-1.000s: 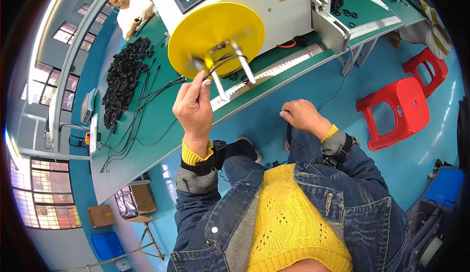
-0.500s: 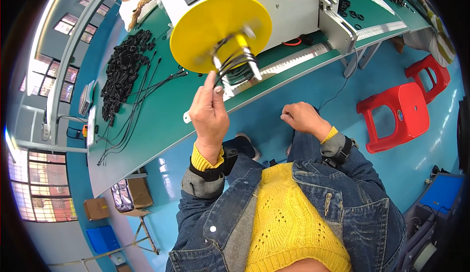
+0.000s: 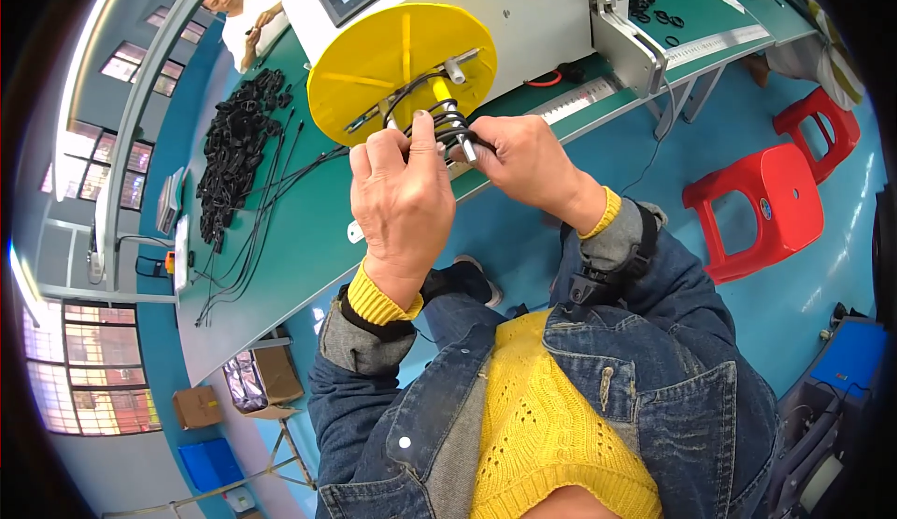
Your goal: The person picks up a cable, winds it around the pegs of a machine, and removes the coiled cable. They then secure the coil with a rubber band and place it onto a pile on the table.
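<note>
Left of the round yellow disc [image 3: 350, 66], a tangled heap of thin black cables [image 3: 234, 150] is seen on the dark-green worktop [image 3: 304, 243]. Between heap and disc, several long, loose black cables [image 3: 266, 201] are laid out, some running up to the disc's lower left rim. Judged risk: if one of these were caught with the coil, a loose cable could be dragged along or knotted.

In front of the disc's lower edge, the bare left hand [image 3: 402, 206] is set against the left side of the coil, fingers bent; whether anything is gripped cannot be told, the fingertips being partly hidden. By the disc's lower right, the black cable coil [image 3: 450, 125] is looped about a metal post with a yellow sleeve [image 3: 441, 89]. Its loops look uneven; springing apart is thought possible if they were drawn off the post on one side only.

Just right of the coil, the bare right hand [image 3: 528, 159] is closed narrowly on the loops at the post's tip. A slack pinch could let the outer turns slip. The disc is imaged without blur; should it be turned, fingers could be struck or trapped by the post.
</note>
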Demonstrator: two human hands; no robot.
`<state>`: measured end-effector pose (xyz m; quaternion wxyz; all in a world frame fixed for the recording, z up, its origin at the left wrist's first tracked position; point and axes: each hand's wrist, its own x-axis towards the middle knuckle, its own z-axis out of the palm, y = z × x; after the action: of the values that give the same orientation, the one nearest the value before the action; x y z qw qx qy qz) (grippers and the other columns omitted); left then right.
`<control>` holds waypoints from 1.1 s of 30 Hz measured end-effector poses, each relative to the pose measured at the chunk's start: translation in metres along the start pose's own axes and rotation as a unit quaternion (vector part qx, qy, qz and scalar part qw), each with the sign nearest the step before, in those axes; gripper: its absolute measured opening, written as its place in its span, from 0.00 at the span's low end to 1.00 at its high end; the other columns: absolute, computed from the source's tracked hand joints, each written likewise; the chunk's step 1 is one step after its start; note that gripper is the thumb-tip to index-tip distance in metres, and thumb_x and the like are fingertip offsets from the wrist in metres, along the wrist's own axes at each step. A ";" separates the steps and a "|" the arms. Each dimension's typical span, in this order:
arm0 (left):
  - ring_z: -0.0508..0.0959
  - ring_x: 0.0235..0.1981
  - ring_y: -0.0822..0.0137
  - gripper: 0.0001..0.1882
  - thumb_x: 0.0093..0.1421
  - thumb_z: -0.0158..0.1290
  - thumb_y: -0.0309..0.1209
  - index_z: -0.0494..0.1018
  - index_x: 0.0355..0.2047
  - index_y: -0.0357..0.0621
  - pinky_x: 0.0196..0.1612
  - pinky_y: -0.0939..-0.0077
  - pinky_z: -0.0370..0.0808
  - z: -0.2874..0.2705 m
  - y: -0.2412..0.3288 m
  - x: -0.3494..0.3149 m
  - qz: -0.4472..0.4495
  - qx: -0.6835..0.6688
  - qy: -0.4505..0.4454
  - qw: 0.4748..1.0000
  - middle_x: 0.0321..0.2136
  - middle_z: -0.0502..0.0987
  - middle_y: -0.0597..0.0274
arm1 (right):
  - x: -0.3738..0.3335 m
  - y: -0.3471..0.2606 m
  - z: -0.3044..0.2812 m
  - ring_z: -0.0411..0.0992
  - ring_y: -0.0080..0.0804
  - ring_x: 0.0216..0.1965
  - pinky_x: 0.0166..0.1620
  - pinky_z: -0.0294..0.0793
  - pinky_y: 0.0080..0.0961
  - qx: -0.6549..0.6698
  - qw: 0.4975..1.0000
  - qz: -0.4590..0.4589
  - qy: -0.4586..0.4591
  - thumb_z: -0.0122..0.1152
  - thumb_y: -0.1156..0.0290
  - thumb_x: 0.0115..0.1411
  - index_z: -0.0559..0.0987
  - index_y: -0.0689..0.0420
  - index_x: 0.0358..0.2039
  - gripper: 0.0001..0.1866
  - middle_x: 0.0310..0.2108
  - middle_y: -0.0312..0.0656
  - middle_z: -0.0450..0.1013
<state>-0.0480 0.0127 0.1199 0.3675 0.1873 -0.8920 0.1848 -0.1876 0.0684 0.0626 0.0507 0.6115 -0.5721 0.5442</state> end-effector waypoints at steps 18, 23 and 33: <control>0.64 0.25 0.66 0.16 0.44 0.56 0.30 0.76 0.37 0.43 0.29 0.70 0.56 0.005 0.000 -0.020 -0.047 0.027 0.044 0.998 0.20 0.63 0.66 | 0.006 0.010 0.000 0.70 0.38 0.23 0.24 0.69 0.28 -0.002 0.999 -0.015 0.031 0.61 0.78 0.40 0.72 0.60 0.25 0.10 0.21 0.44 0.69; 0.67 0.39 0.55 0.21 0.52 0.50 0.32 0.68 0.45 0.34 0.42 0.64 0.61 0.008 -0.001 -0.015 -0.077 0.001 -0.034 0.996 0.36 0.67 0.50 | 0.019 0.020 0.002 0.71 0.36 0.37 0.36 0.74 0.27 0.000 0.997 0.000 0.074 0.65 0.74 0.38 0.67 0.62 0.45 0.30 0.39 0.48 0.69; 0.58 0.53 0.39 0.28 0.62 0.38 0.32 0.47 0.55 0.21 0.56 0.62 0.56 0.008 -0.013 -0.010 -0.149 -0.262 -0.137 0.944 0.52 0.55 0.30 | 0.025 0.025 0.000 0.69 0.40 0.42 0.46 0.72 0.26 0.086 0.995 0.038 -0.038 0.69 0.70 0.38 0.55 0.65 0.54 0.44 0.44 0.52 0.65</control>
<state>-0.0401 -0.0005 0.1100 0.3009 0.2382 -0.9128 -0.1398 -0.2128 0.0444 0.0666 -0.0451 0.6117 -0.5477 0.5691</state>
